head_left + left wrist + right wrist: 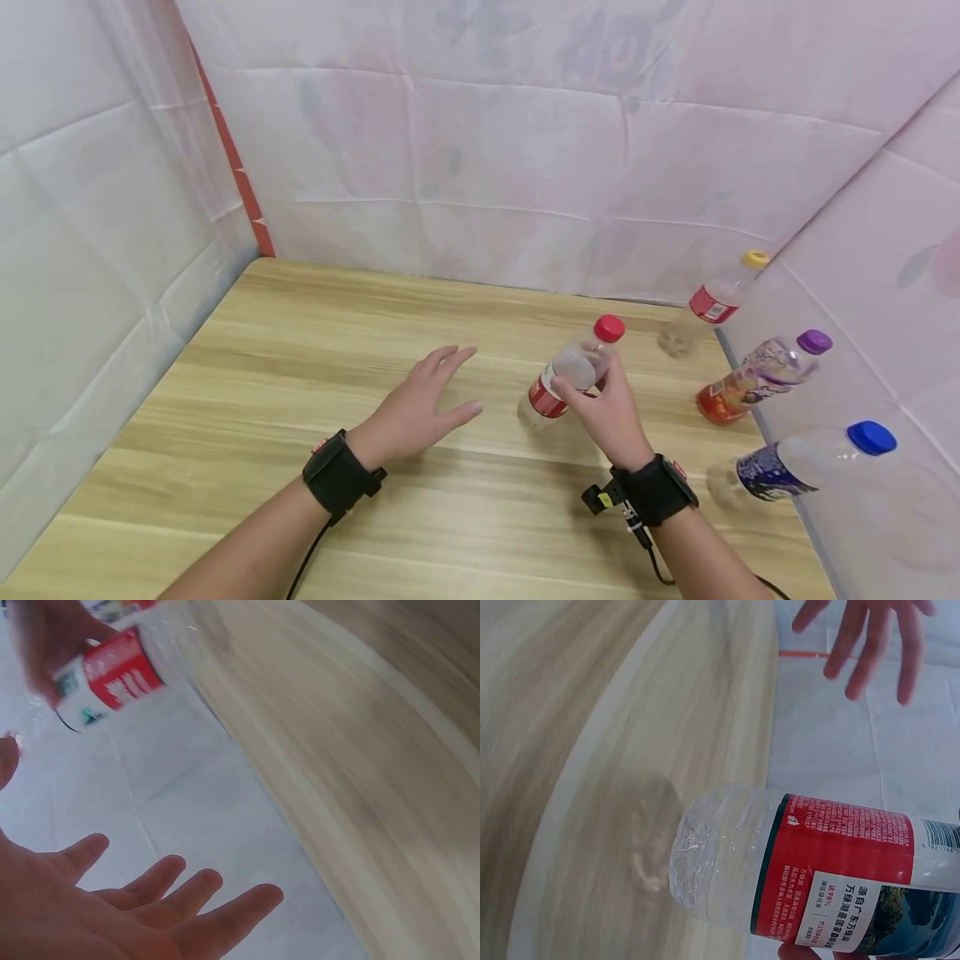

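My right hand [613, 418] grips a clear plastic bottle [573, 368] by its side, thumb across the front. This bottle has a red cap [609, 327] and a red and white label [836, 874]. Its base is close over the wooden table, with a shadow beside it in the right wrist view. To the left, my left hand [411, 414] hovers over the table with fingers spread and thumb apart, holding nothing. In the left wrist view, its fingers [217, 919] point toward the bottle side.
Along the table's right edge stand a yellow-capped bottle [712, 304], a purple-capped bottle [761, 375] and a blue-capped bottle [802, 462]. White patterned cloth walls [510, 167] enclose the wooden table [262, 358] at the back and sides. Cables trail from both wrist bands.
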The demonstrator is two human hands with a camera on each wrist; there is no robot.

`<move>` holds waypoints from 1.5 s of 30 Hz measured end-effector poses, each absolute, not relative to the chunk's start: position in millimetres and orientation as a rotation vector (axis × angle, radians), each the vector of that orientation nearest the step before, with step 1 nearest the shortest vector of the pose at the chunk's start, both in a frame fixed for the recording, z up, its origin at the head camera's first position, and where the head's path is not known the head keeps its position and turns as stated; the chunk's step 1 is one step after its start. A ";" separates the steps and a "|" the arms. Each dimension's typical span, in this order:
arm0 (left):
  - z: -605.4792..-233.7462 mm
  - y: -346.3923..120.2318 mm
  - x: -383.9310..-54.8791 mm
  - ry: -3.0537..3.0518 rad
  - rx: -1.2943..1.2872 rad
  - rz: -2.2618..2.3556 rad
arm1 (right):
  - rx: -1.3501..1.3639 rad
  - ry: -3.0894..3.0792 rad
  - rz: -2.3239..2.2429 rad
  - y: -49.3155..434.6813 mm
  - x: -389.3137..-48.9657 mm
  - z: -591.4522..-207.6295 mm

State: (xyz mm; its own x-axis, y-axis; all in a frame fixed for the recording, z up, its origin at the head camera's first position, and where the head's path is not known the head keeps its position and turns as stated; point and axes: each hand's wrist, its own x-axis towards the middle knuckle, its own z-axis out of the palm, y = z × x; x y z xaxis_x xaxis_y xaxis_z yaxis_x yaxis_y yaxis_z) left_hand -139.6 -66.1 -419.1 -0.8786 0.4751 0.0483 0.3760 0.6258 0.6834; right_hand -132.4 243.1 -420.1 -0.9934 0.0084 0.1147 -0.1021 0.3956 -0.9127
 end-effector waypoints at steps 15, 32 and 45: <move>-422.3 -52.1 -121.8 2.540 0.661 1.295 | 0.280 -2.488 1.867 202.2 -119.0 -409.2; -432.3 -41.2 -116.5 2.385 0.672 1.468 | 0.375 -2.363 2.119 168.4 -112.2 -409.7; -433.4 -47.3 -117.5 2.396 0.650 1.508 | 0.300 -2.402 2.240 163.1 -109.2 -410.1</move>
